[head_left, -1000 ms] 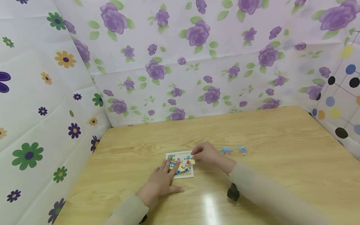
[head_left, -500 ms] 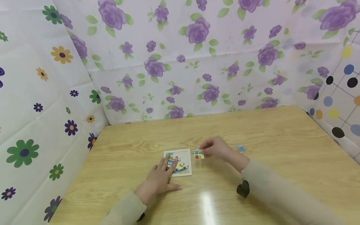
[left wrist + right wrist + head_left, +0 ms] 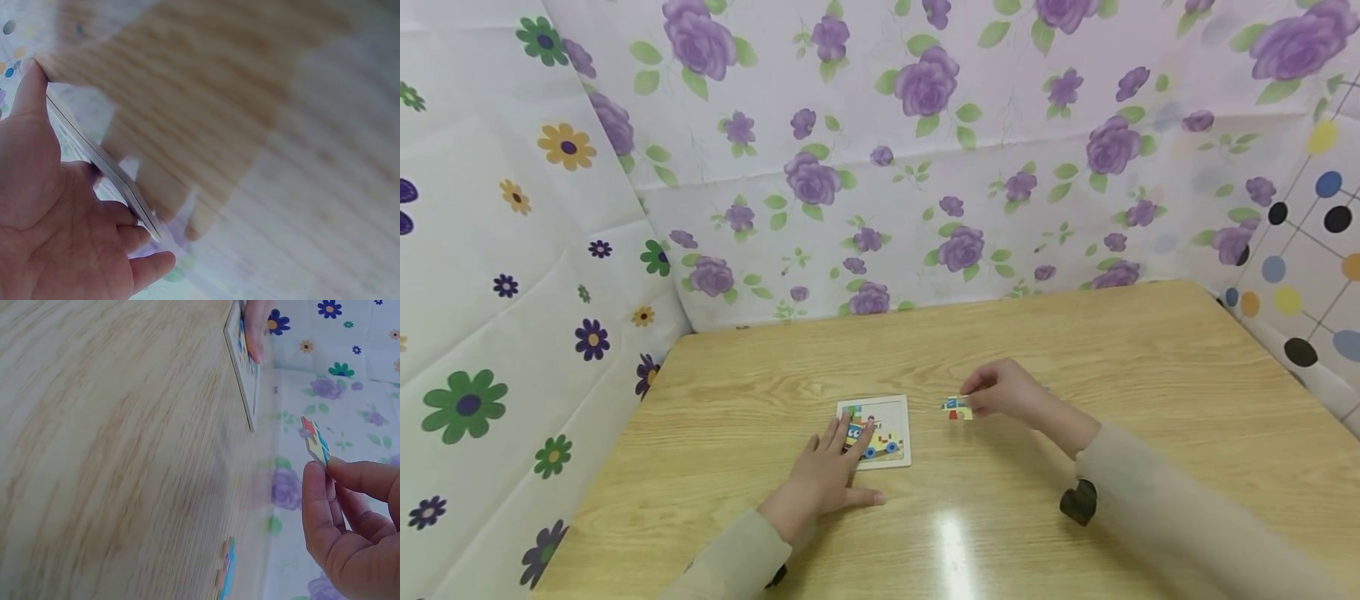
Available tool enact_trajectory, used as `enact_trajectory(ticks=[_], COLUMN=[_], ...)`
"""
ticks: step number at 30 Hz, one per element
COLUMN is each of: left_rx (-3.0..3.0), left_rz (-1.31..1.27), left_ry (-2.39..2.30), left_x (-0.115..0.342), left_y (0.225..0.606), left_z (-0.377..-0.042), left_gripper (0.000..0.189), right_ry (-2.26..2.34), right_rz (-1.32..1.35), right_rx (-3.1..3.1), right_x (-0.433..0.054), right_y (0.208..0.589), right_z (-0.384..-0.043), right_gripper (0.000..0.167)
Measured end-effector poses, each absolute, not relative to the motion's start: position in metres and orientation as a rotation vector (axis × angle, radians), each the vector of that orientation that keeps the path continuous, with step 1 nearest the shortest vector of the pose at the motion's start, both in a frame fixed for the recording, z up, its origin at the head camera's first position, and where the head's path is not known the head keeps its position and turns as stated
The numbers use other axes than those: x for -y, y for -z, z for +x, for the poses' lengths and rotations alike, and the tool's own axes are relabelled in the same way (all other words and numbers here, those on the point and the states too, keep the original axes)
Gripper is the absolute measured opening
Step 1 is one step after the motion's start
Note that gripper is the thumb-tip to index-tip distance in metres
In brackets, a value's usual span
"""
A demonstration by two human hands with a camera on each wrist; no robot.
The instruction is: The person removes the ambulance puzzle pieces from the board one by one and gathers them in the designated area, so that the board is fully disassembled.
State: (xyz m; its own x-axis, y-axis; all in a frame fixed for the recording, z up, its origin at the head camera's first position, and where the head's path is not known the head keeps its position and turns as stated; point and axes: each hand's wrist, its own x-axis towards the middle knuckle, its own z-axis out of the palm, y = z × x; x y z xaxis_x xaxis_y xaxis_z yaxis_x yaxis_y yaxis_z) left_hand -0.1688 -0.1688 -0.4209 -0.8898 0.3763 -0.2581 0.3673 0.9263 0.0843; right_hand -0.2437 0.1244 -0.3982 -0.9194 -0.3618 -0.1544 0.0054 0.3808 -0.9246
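My left hand [image 3: 823, 483] rests with spread, straight fingers on a small jigsaw puzzle board [image 3: 906, 433] with a white border. A yellow vehicle with blue wheels is pictured on it, and its upper right part looks pale and unfilled. In the left wrist view, the fingers of the left hand [image 3: 69, 231] reach over the board's edge [image 3: 103, 161]. To the right of the board, my right hand [image 3: 1011, 392] pinches a jigsaw piece [image 3: 957, 408] in yellow, red and blue. The right wrist view shows this piece [image 3: 317, 442] between thumb and fingertips, raised off the table.
A loose blue piece [image 3: 227, 570] lies on the wooden table [image 3: 760, 375] in the right wrist view; the right hand mostly hides that area from the head camera. Flower-printed cloth [image 3: 880, 208] hangs behind the table, with more patterned cloth at both sides.
My right hand has drawn back rightward from the board with the pinched piece, now in front of the loose pieces. The left hand has stayed on the board.
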Motion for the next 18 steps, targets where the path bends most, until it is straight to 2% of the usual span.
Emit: enact_trajectory(ticks=[18], left_rx=[-2.841], left_rz=[0.58], left_ry=[0.004], left_x=[0.17], left_y=[0.425], left_z=[-0.17], left_gripper=[0.097], right_ry=[1.567], right_rz=[-0.304], right_rx=[-2.297], right_x=[-0.145], right_y=[0.401], right_z=[-0.235], right_gripper=[0.016])
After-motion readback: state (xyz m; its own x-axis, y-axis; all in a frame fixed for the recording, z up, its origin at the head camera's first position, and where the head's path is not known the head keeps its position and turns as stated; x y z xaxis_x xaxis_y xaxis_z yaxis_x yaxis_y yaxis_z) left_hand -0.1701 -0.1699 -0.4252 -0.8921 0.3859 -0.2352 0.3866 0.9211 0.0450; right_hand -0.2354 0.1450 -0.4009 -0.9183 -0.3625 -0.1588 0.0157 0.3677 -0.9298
